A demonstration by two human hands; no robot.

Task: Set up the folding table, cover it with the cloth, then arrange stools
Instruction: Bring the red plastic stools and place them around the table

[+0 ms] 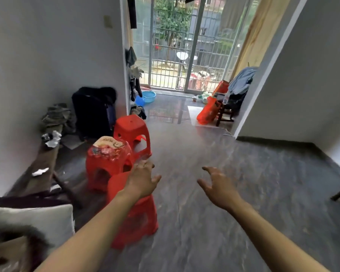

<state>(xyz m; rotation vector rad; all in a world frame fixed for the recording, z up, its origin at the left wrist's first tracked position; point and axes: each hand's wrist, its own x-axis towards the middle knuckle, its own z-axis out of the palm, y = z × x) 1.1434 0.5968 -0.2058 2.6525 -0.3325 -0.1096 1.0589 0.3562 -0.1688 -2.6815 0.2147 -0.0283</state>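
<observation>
Nearest, a red stool [134, 214] stands beneath the left hand [142, 178], whose fingers are spread and hold nothing. Behind that stool stand a second stool [106, 163] and a third [133, 132]. Right of it, the right hand [217, 186] hovers, fingers loosely spread, empty.

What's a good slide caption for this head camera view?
Both hands, left and right, reach out open and empty over a grey floor, beside three red plastic stools.
</observation>
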